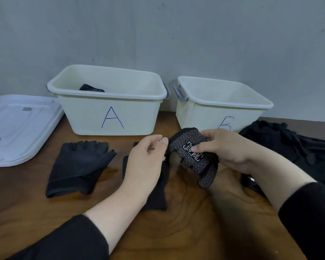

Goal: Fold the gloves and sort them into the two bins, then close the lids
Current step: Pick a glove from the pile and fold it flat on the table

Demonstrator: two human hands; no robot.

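My right hand (pixel 227 147) grips a folded black glove with white dots (pixel 188 139) just above the table, in front of bin B (pixel 223 103). My left hand (pixel 146 160) is beside the glove's left edge with loosely curled fingers, its thumb tip at that edge. Bin A (pixel 109 94) stands open at the back with one dotted glove (pixel 91 88) inside. Bin B is open; its inside shows nothing from here. A plain black glove (pixel 77 166) lies flat on the left. Another black glove (pixel 158 192) lies partly under my left hand.
White lids (pixel 17 128) are stacked at the far left of the wooden table (pixel 186 231). A heap of black gloves (pixel 281 139) lies at the right, beside bin B. A grey wall rises right behind the bins.
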